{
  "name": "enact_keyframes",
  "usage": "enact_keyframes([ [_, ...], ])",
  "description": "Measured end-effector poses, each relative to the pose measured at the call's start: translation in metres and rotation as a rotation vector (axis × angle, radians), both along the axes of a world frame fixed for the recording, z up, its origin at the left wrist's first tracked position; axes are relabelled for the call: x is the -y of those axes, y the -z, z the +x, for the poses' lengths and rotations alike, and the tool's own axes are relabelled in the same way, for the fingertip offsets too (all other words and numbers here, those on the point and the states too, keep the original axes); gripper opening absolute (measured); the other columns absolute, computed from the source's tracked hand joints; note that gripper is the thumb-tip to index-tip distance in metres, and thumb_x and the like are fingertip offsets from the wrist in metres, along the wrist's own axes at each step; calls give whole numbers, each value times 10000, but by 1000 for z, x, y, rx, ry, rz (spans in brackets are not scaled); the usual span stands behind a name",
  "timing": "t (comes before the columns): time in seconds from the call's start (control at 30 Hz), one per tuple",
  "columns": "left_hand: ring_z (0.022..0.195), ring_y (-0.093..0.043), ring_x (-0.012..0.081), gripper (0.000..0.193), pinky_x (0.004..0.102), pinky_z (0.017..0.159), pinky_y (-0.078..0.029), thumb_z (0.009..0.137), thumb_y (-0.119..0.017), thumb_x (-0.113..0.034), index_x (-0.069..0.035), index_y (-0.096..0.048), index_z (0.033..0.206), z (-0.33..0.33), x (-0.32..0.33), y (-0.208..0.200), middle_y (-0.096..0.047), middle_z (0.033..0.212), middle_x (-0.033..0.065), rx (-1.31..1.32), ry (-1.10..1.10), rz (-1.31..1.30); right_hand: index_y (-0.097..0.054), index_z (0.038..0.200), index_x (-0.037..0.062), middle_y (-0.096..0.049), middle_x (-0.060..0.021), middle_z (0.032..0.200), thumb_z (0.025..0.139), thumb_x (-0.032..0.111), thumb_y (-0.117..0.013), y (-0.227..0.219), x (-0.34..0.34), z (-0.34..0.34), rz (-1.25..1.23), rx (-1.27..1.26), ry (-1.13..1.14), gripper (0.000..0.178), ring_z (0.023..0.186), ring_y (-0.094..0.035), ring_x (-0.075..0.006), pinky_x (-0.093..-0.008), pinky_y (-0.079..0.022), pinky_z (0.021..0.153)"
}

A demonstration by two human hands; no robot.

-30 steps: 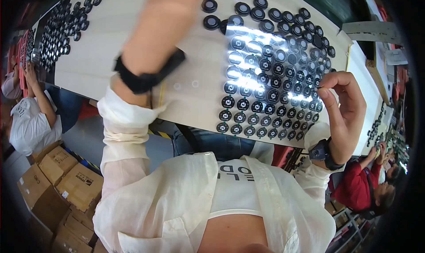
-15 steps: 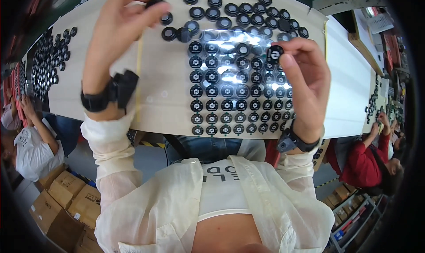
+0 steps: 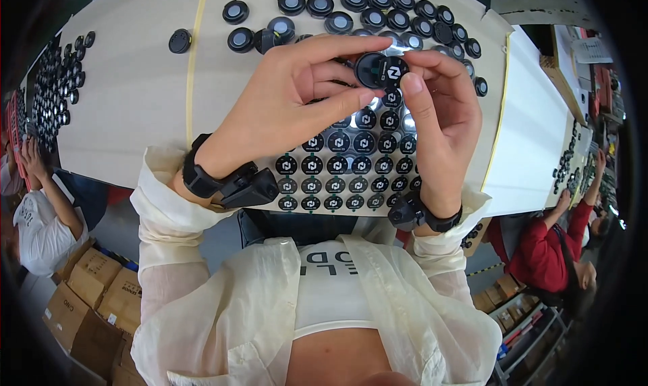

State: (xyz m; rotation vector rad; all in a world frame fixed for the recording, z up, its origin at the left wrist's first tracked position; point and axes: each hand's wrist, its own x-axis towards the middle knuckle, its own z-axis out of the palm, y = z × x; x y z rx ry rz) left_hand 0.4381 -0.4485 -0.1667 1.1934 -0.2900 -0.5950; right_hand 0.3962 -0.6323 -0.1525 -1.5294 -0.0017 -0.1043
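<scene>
My left hand (image 3: 290, 99) grips a round black disc-shaped part (image 3: 366, 70) between thumb and fingers, its dark face turned toward my right hand. My right hand (image 3: 442, 112) pinches a round black label (image 3: 395, 74) with a white logo. The label's edge overlaps the disc's right side; whether they touch I cannot tell. Beneath both hands lies a shiny clear sheet (image 3: 350, 164) with rows of the same round black labels. My wrists and hands hide part of those rows.
Several black discs with grey centres (image 3: 339, 22) stand beyond the sheet. One black disc (image 3: 180, 41) sits left of the yellow line (image 3: 196, 48). More discs crowd the far left (image 3: 50, 89). Co-workers sit on both sides, and cardboard boxes (image 3: 88, 298) are stacked at lower left.
My left hand has come from the upper left toward the middle, bringing the disc beside the label. My right hand has moved slightly left, still pinching the label. The view has shifted a little.
</scene>
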Motion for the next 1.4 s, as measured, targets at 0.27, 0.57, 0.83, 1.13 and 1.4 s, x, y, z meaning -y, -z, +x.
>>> enact_keyframes([
  [0.27,966,-680,159,516,244,827,-563,815,-690,115,47,-550,1307,-4,0,3,-628,1186,129,137,-109,105,-622,1104,-52,-657,-104,1069,910,11,-660,0,2,-3,-21,-49,-13,208,934,-608,-117,-234,-489,811],
  [0.57,894,-693,139,480,230,796,-566,792,-723,101,2,-629,1252,-4,0,3,-647,1082,107,210,-143,142,-659,1065,-53,-676,-127,1050,889,-6,-677,2,3,-1,-48,20,-33,183,974,-636,-162,-275,-503,877],
  [0.83,872,-692,130,480,224,790,-564,784,-723,106,-10,-643,1242,-6,1,4,-646,1066,96,251,-154,179,-668,1056,-48,-681,-119,1050,883,-6,-685,3,3,-1,-71,-10,-24,180,977,-640,-164,-280,-498,895],
  [1.13,851,-691,117,482,216,783,-559,782,-729,95,-19,-647,1244,-7,1,8,-633,985,60,248,-146,208,-689,1031,-40,-696,-109,1009,861,-18,-701,6,5,-1,-140,15,-26,171,958,-649,-159,-274,-498,880],
  [1.4,848,-686,112,457,211,777,-556,796,-726,80,-13,-650,1237,-3,-1,12,-635,973,58,282,-103,239,-704,1005,-41,-694,-117,1011,843,-52,-699,8,10,2,-212,18,-66,162,952,-654,-171,-277,-510,869],
])
